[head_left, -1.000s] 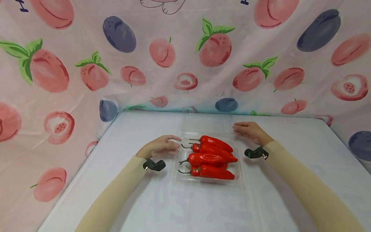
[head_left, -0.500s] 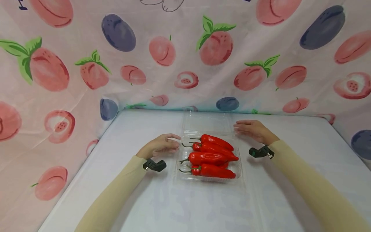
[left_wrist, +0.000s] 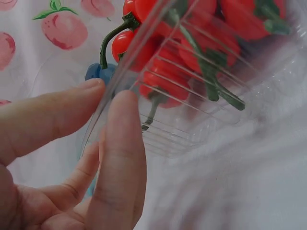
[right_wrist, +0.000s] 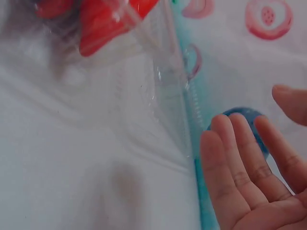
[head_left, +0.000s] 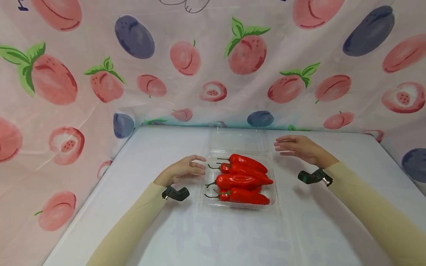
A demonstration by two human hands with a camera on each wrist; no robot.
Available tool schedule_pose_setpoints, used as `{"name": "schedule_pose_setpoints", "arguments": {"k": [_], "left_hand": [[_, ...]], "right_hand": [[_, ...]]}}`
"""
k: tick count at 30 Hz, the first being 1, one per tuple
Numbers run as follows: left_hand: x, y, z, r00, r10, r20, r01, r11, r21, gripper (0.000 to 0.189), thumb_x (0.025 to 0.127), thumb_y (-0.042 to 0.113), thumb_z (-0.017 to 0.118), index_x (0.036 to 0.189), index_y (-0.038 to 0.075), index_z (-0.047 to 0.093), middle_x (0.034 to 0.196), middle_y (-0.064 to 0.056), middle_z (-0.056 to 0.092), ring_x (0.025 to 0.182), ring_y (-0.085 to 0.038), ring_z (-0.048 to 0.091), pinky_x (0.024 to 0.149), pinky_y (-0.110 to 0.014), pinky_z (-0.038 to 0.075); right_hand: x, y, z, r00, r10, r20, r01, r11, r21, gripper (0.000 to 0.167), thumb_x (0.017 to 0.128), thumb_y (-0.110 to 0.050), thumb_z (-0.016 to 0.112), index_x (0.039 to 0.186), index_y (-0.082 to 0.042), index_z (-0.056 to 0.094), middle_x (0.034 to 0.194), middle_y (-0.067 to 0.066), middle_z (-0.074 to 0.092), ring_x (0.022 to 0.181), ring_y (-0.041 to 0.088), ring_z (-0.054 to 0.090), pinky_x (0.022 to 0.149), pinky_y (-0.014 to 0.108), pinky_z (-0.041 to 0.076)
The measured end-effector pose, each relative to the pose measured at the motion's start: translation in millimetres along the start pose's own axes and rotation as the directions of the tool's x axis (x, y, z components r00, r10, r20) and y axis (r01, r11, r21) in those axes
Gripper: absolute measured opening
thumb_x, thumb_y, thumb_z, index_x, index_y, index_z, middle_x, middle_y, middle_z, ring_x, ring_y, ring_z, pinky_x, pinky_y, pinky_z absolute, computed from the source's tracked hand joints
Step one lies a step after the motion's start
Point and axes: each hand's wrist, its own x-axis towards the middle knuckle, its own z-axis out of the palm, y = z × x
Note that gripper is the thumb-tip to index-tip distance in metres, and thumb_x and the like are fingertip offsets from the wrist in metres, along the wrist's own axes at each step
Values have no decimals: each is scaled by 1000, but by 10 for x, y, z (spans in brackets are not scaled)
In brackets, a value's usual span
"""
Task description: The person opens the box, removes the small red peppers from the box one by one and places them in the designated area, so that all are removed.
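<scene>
Several long red peppers (head_left: 241,181) with green stems lie in a clear plastic clamshell box (head_left: 273,197). Its lid (head_left: 237,142) is folded back, away from me. At the box's left side is my left hand (head_left: 181,170), its fingers extended and lightly bent. In the left wrist view, the fingertips (left_wrist: 125,103) are right at the clear rim, with pepper stems (left_wrist: 208,79) showing through the wall. My right hand (head_left: 301,147) hovers right of the lid, holding nothing. The right wrist view shows its fingers (right_wrist: 247,153) nearly straight, thumb apart.
A white cloth (head_left: 233,240) covers the table under the box. Behind and to the left hangs a pale pink curtain (head_left: 199,22) printed with peaches and dark blue fruit. Black wrist cameras (head_left: 314,177) sit below both hands.
My right hand has moved right, away from the lid's edge. My left fingertips have shifted slightly left at the box's side. The box and peppers have stayed in place.
</scene>
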Motion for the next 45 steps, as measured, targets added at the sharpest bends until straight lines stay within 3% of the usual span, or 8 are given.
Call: {"name": "schedule_pose_setpoints", "arguments": {"k": [3, 11, 22, 27, 35, 45], "left_hand": [[-11, -9, 1, 1000, -1, 5, 1, 1000, -18, 51, 88, -3, 56, 134, -5, 35, 106, -11, 60, 82, -7, 64, 80, -26, 56], [-69, -7, 22, 1000, -10, 30, 10, 1000, 7, 50, 88, -1, 58, 133, -4, 35, 102, -7, 61, 83, -7, 64, 82, -28, 56], [-83, -29, 40, 999, 7, 39, -7, 1000, 0, 38, 89, -2, 55, 124, -7, 39, 87, 3, 61, 81, -7, 64, 79, -26, 56], [-74, -46, 40, 999, 8, 39, -6, 1000, -31, 33, 89, -4, 54, 120, -4, 41, 85, 4, 61, 79, -8, 64, 78, -26, 57], [-80, -48, 62, 999, 16, 42, -14, 999, -47, 32, 89, -6, 53, 119, -3, 41, 83, 5, 61, 78, -7, 64, 74, -23, 56], [-80, -54, 56, 999, 24, 34, -22, 999, -43, 34, 89, -4, 53, 121, -4, 41, 86, 4, 61, 78, -6, 64, 72, -21, 55]], "right_hand": [[-71, -88, 39, 999, -16, 35, 17, 1000, -8, 54, 96, -19, 52, 137, 11, 32, 108, -13, 64, 102, 6, 65, 91, 29, 53], [-185, -282, 164, 995, -34, 98, 44, 994, -100, 44, 92, -15, 58, 129, 5, 45, 111, -9, 66, 102, 9, 66, 93, 37, 51], [-228, -439, 475, 976, -65, 207, 107, 974, -200, 43, 90, -14, 61, 126, 8, 49, 121, 19, 61, 105, 19, 64, 92, 38, 52], [-213, -474, 602, 969, -56, 242, 111, 969, -221, 44, 88, -15, 64, 124, 8, 51, 123, 27, 58, 103, 17, 64, 89, 31, 53], [-153, -484, 792, 958, -41, 282, 107, 969, -223, 43, 87, -14, 65, 123, 6, 54, 119, 22, 62, 105, 21, 64, 90, 29, 53], [-121, -485, 1020, 947, -90, 309, 165, 960, -225, 44, 84, -12, 68, 122, 5, 55, 119, 23, 61, 104, 25, 64, 88, 26, 53]]}}
